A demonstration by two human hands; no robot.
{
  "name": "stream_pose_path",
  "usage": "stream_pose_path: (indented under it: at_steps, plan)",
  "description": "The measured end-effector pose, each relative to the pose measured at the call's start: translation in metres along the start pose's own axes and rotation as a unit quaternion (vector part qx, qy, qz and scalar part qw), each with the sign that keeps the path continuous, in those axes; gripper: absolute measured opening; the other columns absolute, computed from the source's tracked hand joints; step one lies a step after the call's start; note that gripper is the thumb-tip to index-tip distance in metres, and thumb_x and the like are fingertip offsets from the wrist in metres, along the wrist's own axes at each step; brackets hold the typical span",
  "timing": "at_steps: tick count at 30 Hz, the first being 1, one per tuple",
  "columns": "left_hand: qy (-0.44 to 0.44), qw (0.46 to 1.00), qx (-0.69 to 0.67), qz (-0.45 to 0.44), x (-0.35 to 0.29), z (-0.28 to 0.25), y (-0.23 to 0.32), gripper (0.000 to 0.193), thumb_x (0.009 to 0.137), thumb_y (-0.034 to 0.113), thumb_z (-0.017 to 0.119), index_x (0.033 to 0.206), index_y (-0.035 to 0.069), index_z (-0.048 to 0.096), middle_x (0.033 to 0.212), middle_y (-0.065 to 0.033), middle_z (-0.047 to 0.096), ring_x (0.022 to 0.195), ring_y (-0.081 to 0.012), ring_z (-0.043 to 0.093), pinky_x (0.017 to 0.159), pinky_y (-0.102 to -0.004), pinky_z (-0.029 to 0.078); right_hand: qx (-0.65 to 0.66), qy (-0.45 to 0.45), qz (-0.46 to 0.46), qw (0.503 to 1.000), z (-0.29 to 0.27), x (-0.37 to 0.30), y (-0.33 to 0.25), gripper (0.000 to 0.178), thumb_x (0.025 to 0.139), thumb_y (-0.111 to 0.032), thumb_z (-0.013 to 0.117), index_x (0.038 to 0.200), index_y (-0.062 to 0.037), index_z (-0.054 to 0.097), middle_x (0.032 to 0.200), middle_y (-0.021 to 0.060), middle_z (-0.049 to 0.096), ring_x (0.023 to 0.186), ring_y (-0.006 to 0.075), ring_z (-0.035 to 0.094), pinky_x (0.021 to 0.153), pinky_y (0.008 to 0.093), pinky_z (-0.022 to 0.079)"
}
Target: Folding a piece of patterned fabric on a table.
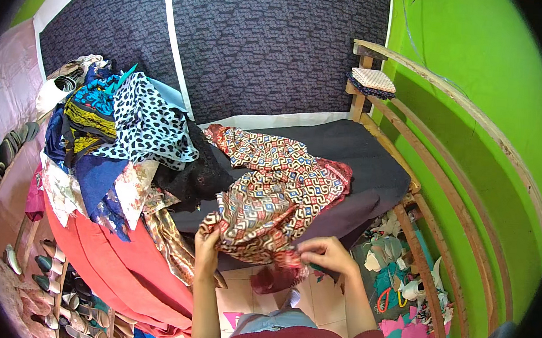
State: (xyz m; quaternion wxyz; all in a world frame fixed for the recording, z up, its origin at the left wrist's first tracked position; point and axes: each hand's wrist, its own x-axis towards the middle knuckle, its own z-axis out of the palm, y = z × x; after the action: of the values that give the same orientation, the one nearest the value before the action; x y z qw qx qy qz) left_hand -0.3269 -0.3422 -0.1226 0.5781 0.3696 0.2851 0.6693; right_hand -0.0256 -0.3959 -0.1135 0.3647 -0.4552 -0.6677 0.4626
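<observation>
A patterned cloth, cream, red, blue and black with red borders, lies loosely crumpled over the dark bench cover. Its near end hangs past the front edge. My left hand grips a bunched part of the cloth at its near left corner. At the near right, the fingers of my right hand are pinched together at the cloth's red edge; slight blur softens the fingertips. A sheer dark red piece hangs below, between my hands.
Left on the bench is a heap of fabrics, including a black-spotted white cloth and black lace. Coral cloth drapes nearer. Shoes line the left. Wooden rails curve at right, near floor scraps and orange-handled scissors.
</observation>
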Motion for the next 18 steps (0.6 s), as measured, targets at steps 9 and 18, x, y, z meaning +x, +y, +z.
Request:
stream_pose_path:
  at_steps: [9,18]
  plan:
    - [-0.122,0.965,0.218,-0.083,-0.035,-0.025,0.03,0.017,0.086,0.008,0.062,0.102,0.002,0.059,0.085,0.0048,0.058,0.078,-0.0038,0.052,0.069,-0.0192,0.043,-0.313,0.347,0.008,0.884,0.018,0.134,0.067,0.083,0.068,-0.046,0.073,0.131,0.0001,0.044,0.135,0.0211,0.045,0.127,0.0346,0.04,0.105,0.0469,0.03]
    - [0.042,0.94,0.337,-0.02,-0.03,-0.067,0.021,0.013,0.079,0.005,0.069,0.09,0.0,0.063,0.079,-0.0014,0.064,0.069,-0.0061,0.057,0.061,-0.0215,0.046,0.188,0.445,0.053,0.874,-0.028,0.12,0.126,0.01,0.081,-0.008,0.066,0.088,-0.0015,0.066,0.079,0.0024,0.065,0.063,0.0079,0.054,0.056,0.0222,0.041]
